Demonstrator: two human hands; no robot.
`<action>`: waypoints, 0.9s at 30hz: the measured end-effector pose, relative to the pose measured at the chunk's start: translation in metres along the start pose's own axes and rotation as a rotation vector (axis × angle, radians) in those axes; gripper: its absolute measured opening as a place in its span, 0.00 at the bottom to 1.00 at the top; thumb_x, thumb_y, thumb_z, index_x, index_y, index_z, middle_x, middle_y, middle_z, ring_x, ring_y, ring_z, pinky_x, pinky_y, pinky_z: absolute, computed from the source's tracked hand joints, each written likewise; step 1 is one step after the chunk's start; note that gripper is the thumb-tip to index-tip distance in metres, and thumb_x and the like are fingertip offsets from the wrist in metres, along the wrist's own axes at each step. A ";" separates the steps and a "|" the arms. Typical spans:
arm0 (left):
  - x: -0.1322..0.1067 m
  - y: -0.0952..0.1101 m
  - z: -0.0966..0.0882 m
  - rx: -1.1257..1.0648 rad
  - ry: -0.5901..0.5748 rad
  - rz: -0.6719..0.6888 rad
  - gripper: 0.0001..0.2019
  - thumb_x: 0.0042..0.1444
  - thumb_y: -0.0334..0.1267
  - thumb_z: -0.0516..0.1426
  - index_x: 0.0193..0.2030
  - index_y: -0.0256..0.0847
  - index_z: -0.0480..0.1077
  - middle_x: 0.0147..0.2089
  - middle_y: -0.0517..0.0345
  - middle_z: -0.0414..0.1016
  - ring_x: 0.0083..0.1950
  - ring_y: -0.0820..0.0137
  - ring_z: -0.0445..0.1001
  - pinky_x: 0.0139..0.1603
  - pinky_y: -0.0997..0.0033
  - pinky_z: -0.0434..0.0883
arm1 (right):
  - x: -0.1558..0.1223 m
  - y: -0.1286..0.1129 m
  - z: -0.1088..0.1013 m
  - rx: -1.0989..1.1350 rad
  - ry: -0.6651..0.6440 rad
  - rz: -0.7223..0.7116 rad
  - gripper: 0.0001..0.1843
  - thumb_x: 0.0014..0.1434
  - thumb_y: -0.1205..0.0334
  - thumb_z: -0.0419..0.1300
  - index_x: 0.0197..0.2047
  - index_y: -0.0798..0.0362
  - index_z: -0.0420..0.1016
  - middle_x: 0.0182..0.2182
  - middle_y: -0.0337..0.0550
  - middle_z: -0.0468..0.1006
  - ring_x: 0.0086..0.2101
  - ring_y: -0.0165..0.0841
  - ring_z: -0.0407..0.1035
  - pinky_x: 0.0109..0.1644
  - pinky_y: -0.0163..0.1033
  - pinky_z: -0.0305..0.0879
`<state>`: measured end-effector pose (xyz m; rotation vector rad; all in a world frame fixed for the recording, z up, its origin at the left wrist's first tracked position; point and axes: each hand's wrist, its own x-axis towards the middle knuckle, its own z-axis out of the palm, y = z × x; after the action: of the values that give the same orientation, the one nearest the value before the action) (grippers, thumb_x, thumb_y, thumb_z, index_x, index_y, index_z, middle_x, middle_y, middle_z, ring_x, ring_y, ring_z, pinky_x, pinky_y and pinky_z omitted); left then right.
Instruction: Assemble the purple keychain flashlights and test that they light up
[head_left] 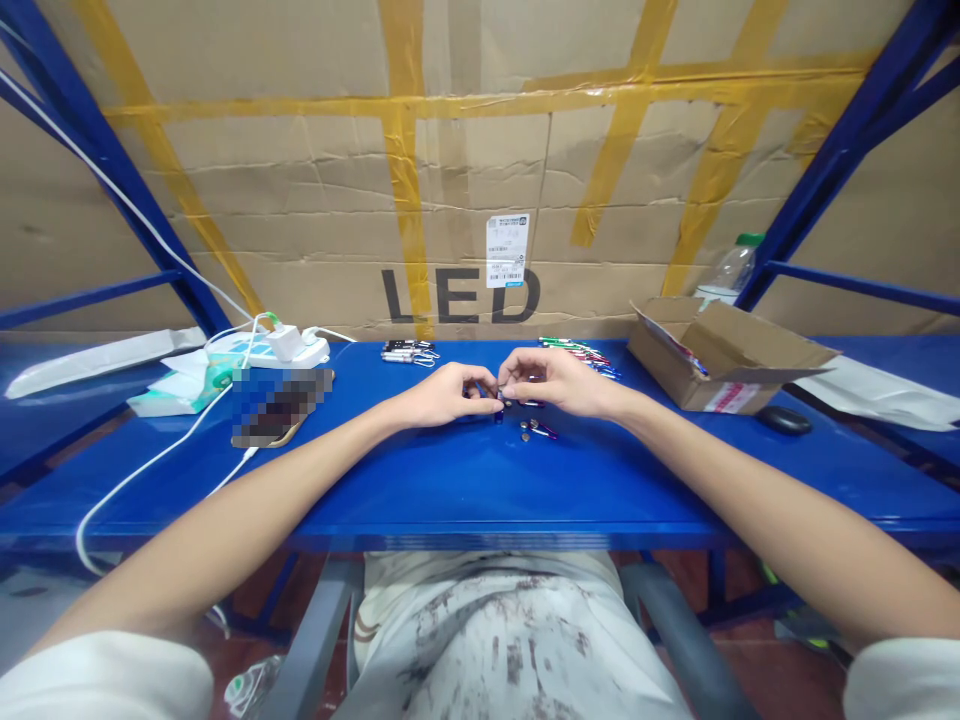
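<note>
My left hand (450,395) and my right hand (556,383) meet fingertip to fingertip just above the blue table. Both are closed in a pinch; whatever small piece they hold is mostly hidden by the fingers. Below the fingertips a small dark purple piece (499,417) shows, but I cannot tell whether it is held. Closer to me lie a short purple metal tube (544,430) and a few small round silver discs, like button cells (525,431). Behind my right hand is a row of slim green, red and blue metal tubes (581,353). Black and silver tubes with clips (409,352) lie behind my left hand.
An open cardboard box (727,350) stands at the right, with a black computer mouse (784,420) before it. To the left are a phone (281,410), a tissue pack (187,385), a white power strip (300,350) and a loose white cable (142,450). Cardboard (322,220) walls off the back.
</note>
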<state>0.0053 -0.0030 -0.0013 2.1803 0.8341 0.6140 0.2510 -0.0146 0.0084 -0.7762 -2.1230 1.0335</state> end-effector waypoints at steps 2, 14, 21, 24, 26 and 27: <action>0.000 0.000 0.000 0.002 0.000 0.003 0.22 0.57 0.57 0.69 0.43 0.38 0.80 0.33 0.60 0.76 0.33 0.71 0.68 0.36 0.70 0.64 | 0.000 0.001 -0.001 0.012 -0.001 0.005 0.16 0.59 0.50 0.73 0.42 0.52 0.80 0.33 0.38 0.81 0.32 0.32 0.71 0.39 0.39 0.67; 0.000 -0.002 0.003 0.084 0.071 0.049 0.21 0.56 0.57 0.69 0.39 0.38 0.80 0.31 0.61 0.74 0.33 0.71 0.67 0.36 0.71 0.62 | 0.001 0.001 0.002 0.036 0.003 0.031 0.15 0.58 0.51 0.74 0.41 0.52 0.81 0.32 0.37 0.81 0.31 0.32 0.70 0.37 0.39 0.65; 0.001 -0.004 0.004 0.093 0.093 0.059 0.18 0.56 0.53 0.70 0.39 0.38 0.79 0.31 0.62 0.75 0.32 0.71 0.68 0.36 0.71 0.63 | 0.001 0.000 0.004 -0.011 0.004 0.044 0.17 0.58 0.48 0.73 0.42 0.52 0.81 0.35 0.40 0.83 0.33 0.33 0.72 0.38 0.39 0.66; -0.001 -0.003 0.001 0.185 0.112 0.120 0.15 0.59 0.49 0.69 0.41 0.39 0.79 0.33 0.61 0.77 0.34 0.70 0.70 0.38 0.70 0.64 | 0.000 0.001 -0.002 -0.060 -0.008 0.043 0.19 0.58 0.47 0.73 0.43 0.52 0.80 0.35 0.41 0.83 0.33 0.34 0.73 0.38 0.39 0.67; -0.003 -0.001 -0.002 0.295 0.141 0.206 0.11 0.62 0.46 0.68 0.43 0.40 0.79 0.37 0.59 0.79 0.37 0.68 0.72 0.41 0.69 0.66 | -0.001 0.000 -0.009 -0.113 -0.005 0.043 0.19 0.59 0.46 0.72 0.44 0.52 0.80 0.34 0.40 0.82 0.33 0.34 0.72 0.38 0.39 0.65; -0.003 -0.001 -0.003 0.352 0.152 0.254 0.09 0.64 0.44 0.67 0.44 0.41 0.79 0.40 0.58 0.80 0.39 0.67 0.73 0.44 0.68 0.67 | -0.002 -0.001 -0.013 -0.146 0.000 0.043 0.18 0.59 0.46 0.71 0.43 0.52 0.79 0.33 0.40 0.82 0.32 0.34 0.71 0.37 0.39 0.64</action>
<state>0.0006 -0.0035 -0.0004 2.6124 0.7963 0.8168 0.2615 -0.0106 0.0151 -0.8958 -2.2091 0.9073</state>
